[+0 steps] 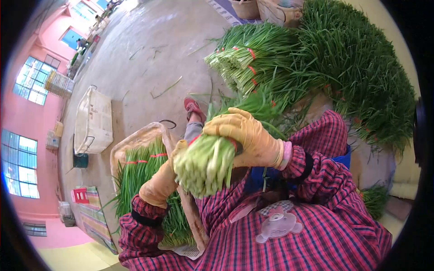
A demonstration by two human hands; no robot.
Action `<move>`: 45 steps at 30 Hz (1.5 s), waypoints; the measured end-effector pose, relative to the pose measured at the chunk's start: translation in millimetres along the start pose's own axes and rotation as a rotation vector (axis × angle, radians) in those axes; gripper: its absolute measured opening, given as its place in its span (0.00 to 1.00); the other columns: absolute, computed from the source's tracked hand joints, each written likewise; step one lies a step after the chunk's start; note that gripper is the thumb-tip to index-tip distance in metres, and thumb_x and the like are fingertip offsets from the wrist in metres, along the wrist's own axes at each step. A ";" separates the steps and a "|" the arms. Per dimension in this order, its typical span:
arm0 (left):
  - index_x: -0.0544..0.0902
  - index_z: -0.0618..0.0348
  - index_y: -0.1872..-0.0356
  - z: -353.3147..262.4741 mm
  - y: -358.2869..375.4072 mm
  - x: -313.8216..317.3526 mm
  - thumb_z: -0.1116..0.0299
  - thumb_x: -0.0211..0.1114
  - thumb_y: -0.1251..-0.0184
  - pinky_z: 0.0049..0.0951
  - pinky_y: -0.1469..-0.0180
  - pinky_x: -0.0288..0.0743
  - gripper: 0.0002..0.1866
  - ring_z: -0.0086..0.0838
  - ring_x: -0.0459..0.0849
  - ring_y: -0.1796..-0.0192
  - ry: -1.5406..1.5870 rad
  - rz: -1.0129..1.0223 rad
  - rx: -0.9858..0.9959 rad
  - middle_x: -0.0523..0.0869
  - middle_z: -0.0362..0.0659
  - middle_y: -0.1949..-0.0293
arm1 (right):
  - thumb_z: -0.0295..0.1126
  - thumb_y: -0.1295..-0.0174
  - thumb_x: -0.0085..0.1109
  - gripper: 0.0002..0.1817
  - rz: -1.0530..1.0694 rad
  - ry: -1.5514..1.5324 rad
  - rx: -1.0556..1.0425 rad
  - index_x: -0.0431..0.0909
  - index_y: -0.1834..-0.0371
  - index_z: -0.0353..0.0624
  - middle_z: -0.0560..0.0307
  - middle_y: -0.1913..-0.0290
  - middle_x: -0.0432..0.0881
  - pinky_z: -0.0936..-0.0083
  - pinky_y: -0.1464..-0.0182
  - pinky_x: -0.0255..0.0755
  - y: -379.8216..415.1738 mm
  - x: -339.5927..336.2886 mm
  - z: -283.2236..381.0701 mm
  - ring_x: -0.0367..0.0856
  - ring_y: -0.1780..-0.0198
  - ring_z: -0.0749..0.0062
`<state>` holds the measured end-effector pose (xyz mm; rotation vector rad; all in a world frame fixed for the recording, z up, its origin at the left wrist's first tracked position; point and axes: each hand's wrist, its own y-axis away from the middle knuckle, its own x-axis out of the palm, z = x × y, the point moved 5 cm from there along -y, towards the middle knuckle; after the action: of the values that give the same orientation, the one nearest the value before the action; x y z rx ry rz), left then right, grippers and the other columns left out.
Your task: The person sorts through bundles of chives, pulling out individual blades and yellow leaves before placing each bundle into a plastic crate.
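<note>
red-and-blue checked smock [325, 244] closest to camera, pale bear patch [279, 224] on its front. beyond it, bunch of long green stalks [203, 169] held up in front of the body, pale cut ends toward camera, leaves trailing away, red band [194, 140] partly visible round it. right hand [253, 140], yellow glove, fingers curled over the bunch, gripping firmly. left hand [162, 183], same glove, against the bunch's left side; fingers mostly hidden behind stalks, can't tell how far closed. just left, tan tub [192, 221] with red-tied green bundles [147, 169] inside, leaves reaching toward its near edge, some hanging over its left edge. red shoe [193, 107] on floor [149, 63] past the tub's far right corner. right side of floor: big heap of greens [357, 67], tied bundles stacked at its left edge, cut ends outward. white crate [93, 119] farther left, beyond tub. pink wall [43, 149] with windows along far left.
</note>
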<state>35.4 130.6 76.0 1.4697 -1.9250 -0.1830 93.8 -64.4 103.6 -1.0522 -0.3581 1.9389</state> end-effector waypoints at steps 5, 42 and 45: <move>0.73 0.64 0.38 -3.8 -10.2 -25.8 0.56 0.64 0.32 0.27 0.56 0.79 0.28 0.28 0.83 0.56 -0.280 -0.062 0.244 0.84 0.45 0.55 | 0.33 0.54 0.78 0.34 0.036 -0.782 0.465 0.75 0.41 0.42 0.59 0.46 0.82 0.72 0.40 0.70 21.8 2.4 -57.1 0.78 0.45 0.72; 0.68 0.61 0.35 -29.2 -33.6 17.7 0.75 0.76 0.46 0.32 0.38 0.70 0.36 0.27 0.75 0.41 -0.036 -0.515 1.007 0.74 0.43 0.40 | 0.19 0.56 0.77 0.52 -0.041 -0.863 0.642 0.55 0.26 0.41 0.59 0.37 0.73 0.71 0.35 0.68 20.2 65.8 -60.2 0.72 0.38 0.73; 0.71 0.61 0.36 -32.4 6.8 3.9 0.74 0.74 0.44 0.29 0.43 0.69 0.34 0.29 0.75 0.49 -0.148 -0.962 1.171 0.75 0.42 0.46 | 0.19 0.57 0.77 0.53 -0.042 -0.835 0.706 0.54 0.26 0.41 0.56 0.35 0.71 0.70 0.35 0.69 25.9 66.1 -65.8 0.71 0.36 0.72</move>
<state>48.9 138.8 105.3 3.1359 -1.2049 0.5246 113.9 -35.7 13.5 0.2391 -0.1066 2.1371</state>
